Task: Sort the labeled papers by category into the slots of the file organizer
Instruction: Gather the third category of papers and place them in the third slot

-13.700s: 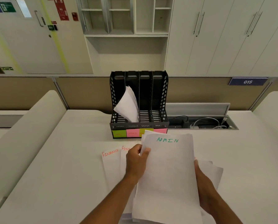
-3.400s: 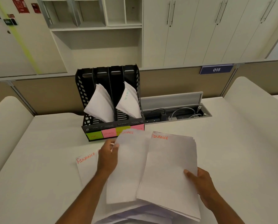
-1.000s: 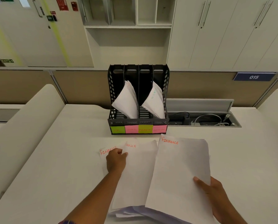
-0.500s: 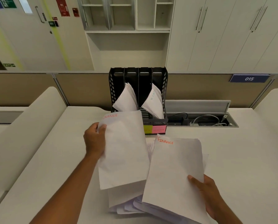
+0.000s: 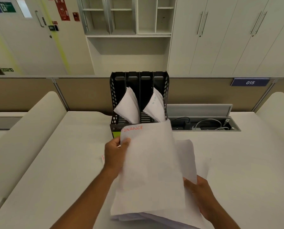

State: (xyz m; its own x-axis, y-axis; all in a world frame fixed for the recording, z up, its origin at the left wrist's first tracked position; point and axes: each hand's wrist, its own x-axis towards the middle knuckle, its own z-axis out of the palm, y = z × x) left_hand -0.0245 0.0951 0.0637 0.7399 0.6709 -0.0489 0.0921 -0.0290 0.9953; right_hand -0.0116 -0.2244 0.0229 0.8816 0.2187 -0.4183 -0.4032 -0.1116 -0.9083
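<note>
Head camera view, the only one. A sheet headed FINANCE in red is held up over a white tabletop. The left hand pinches its upper left edge, thumb on the front and the other fingers hidden behind the paper. The right hand supports the lower right edge of a stack of papers beneath the sheet; whether its fingers are curled or flat cannot be told.

Just beyond the left fingers stands a black file organizer with four slots. Folded-over papers lean out of the second slot from the left, and more papers lean out of the fourth. The first and third slots appear empty.

By this evidence two categories are filed. The finance sheets and the stack below remain to be sorted, so the task seems perhaps half done.

The coloured slot labels are mostly covered by the raised sheet; only a green one shows, unreadable. The sheet is motion-blurred, and the writing on the filed papers is too faint to read.
</note>
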